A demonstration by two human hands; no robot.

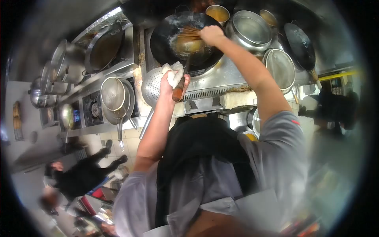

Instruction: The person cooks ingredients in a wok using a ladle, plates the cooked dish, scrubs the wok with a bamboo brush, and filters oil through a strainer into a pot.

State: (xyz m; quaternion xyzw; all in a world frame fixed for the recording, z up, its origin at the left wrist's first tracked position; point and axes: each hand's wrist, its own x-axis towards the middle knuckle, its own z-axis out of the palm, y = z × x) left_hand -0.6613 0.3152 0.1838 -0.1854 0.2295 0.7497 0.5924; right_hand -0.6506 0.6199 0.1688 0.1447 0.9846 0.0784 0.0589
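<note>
Gripped in the right hand (212, 36), closed tightly around the near end, a brush of thin, stiff, brown sticks (191, 32). Held it over the hollow of a large, round, black metal wok (161, 44), with the free part emerging on the left side of the fist. Pointed the loose tips left across the wok, along a long axis nearly crosswise to the body, fanning out slightly away from the fingers. Could not tell contact from gap between those tips and the pale yellow contents (193, 47) in the middle of the wok.

Clasped in the left hand (167, 83), at the near side of the wok, a crumpled white cloth (176, 75) together with a rounded, reddish-brown wooden handle (178, 94). Had the fingers curled narrow about both, with the blunt wooden end jutting out toward the body and a little left. Ran the handle's long axis away from there toward the wok, along a narrow dark stem. Could not make out the far end of that stem clearly.

Had a round, grey, perforated metal strainer (152, 87) just left of the left hand, and a round, wire-mesh sieve (279, 71) near the right forearm.
</note>
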